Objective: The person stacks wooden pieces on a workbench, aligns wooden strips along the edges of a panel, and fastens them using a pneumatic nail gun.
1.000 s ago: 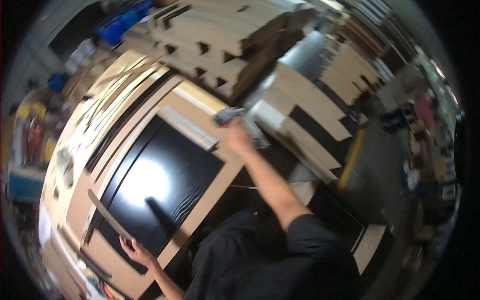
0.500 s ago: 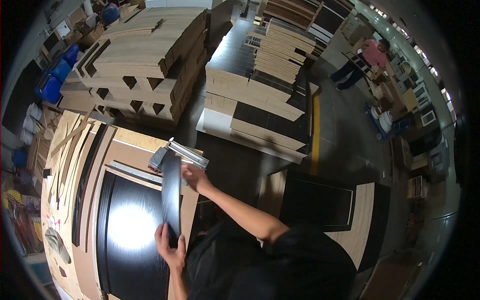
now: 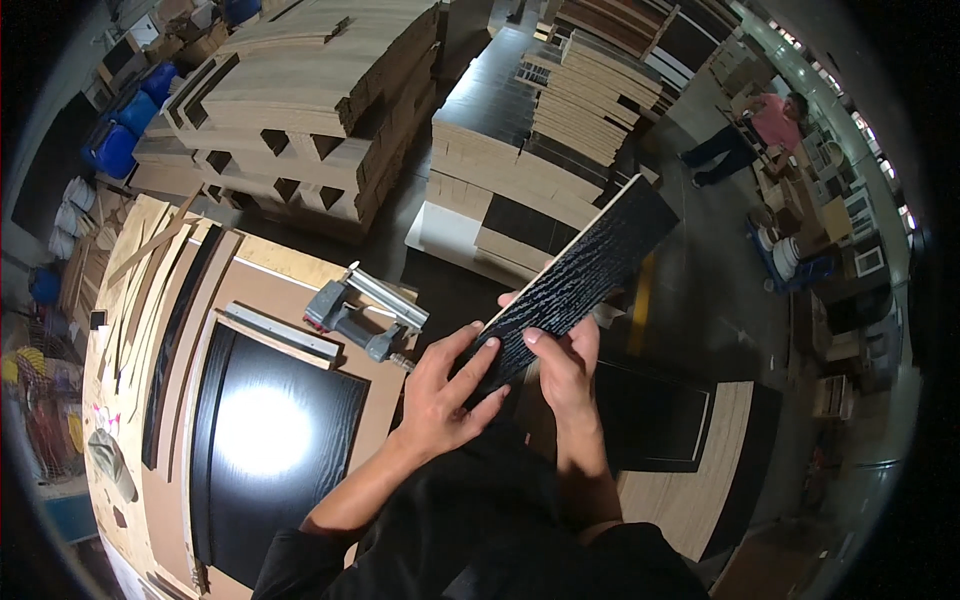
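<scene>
Pale wooden boards (image 3: 300, 95) stand stacked on the floor beyond the glossy black wood-grain panel (image 3: 280, 440) on your pale plywood tabletop (image 3: 122, 400). Your textured black rectangular wooden strip (image 3: 590, 275) is up in the air, right of that panel. Its far end overhangs unsupported, so it could tip or slip if your right hand (image 3: 568, 365) loosens — and a swing left might knock the grey-and-red nail gun (image 3: 360, 315) just past the panel's far right corner. Your right grip is clamped on the strip, thumb on top; your left hand (image 3: 445, 400) closes over its near end.
</scene>
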Available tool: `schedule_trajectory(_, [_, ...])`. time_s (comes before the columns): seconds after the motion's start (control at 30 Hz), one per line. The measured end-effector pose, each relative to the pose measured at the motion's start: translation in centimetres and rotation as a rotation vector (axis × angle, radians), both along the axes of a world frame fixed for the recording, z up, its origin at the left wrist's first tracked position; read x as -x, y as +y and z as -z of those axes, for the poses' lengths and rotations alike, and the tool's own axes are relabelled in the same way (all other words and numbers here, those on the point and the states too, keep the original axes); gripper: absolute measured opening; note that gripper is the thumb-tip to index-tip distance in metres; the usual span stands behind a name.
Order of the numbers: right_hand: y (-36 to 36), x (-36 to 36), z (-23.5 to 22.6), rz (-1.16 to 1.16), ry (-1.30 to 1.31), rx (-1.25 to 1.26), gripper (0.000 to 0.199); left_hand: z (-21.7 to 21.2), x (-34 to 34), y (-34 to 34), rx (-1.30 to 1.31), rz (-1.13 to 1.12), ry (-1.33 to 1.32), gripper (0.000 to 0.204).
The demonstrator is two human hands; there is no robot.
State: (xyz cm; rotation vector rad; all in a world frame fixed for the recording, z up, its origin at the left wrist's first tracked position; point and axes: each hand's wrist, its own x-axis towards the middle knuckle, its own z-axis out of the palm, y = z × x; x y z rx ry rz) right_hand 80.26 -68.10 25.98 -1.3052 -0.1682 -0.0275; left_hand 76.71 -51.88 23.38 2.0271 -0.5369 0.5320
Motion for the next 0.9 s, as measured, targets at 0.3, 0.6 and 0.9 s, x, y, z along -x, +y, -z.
schedule_trajectory(0.3, [-10.3, -7.8, -0.6, 0.307, 0.007, -0.247, 0.029, 0.2, -8.4, -10.4, -0.096, 0.048, -0.137, 0.055])
schedule_trajectory(0.6, [-18.5, -15.9, 3.2, 0.162, 0.272, -0.267, 0.034, 0.8, -15.0, -18.3, -0.116, -0.027, 0.107, 0.056])
schedule_trajectory(0.9, [-20.8, -22.3, 5.8, 0.549, 0.555, -0.240, 0.019, 2.5, -23.0, -20.2, -0.160, 0.116, 0.288, 0.054])
